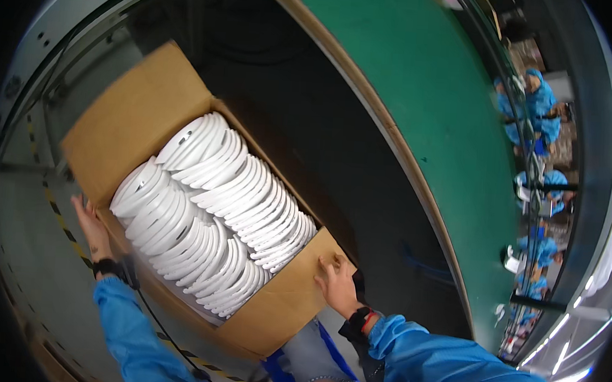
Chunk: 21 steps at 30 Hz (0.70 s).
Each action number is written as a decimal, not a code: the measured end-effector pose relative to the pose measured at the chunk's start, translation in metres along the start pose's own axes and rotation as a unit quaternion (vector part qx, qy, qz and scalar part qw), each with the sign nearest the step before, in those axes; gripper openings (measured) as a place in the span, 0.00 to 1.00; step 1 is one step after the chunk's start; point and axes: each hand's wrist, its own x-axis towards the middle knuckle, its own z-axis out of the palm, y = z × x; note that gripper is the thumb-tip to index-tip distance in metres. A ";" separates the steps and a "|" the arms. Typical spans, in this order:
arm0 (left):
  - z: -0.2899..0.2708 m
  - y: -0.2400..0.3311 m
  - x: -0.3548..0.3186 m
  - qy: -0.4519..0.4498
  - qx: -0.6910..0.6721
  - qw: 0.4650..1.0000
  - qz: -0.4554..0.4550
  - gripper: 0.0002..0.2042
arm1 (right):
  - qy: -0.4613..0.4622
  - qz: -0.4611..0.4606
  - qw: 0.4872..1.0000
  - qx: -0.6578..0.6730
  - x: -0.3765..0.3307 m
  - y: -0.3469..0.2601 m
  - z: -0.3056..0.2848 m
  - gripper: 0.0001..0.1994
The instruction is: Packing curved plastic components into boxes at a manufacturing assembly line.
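A brown cardboard box (270, 315) with raised flaps sits in front of me, slanting across the view. Packed inside are several white round plastic covers (209, 178), standing on edge in two long rows. My left hand (94, 232) is at the box's left outer side, near the corner of the far flap; its visible fingers point away from me, apart. On the near flap, my right hand (338, 287) rests with bent fingers closed against the cardboard. The box's underside and what bears it are hidden.
A long green-topped workbench (397, 77) with a pale edge runs along the right. Black-and-yellow tape (56, 211) marks the grey floor at left, near a metal frame (68, 68). Several people in blue (539, 100) are farther off at right.
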 end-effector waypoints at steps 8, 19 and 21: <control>-0.024 0.065 -0.047 -0.333 0.223 0.914 -0.061 0.32 | 0.039 -0.029 0.993 0.109 0.014 -0.001 -0.012 0.28; 0.078 -0.089 -0.317 -0.382 0.723 0.553 0.159 0.49 | 0.002 -0.009 0.989 0.150 0.037 -0.001 -0.031 0.30; 0.090 -0.110 -0.347 -0.348 0.709 0.589 0.173 0.49 | 0.001 -0.012 0.984 0.178 0.044 0.017 -0.028 0.27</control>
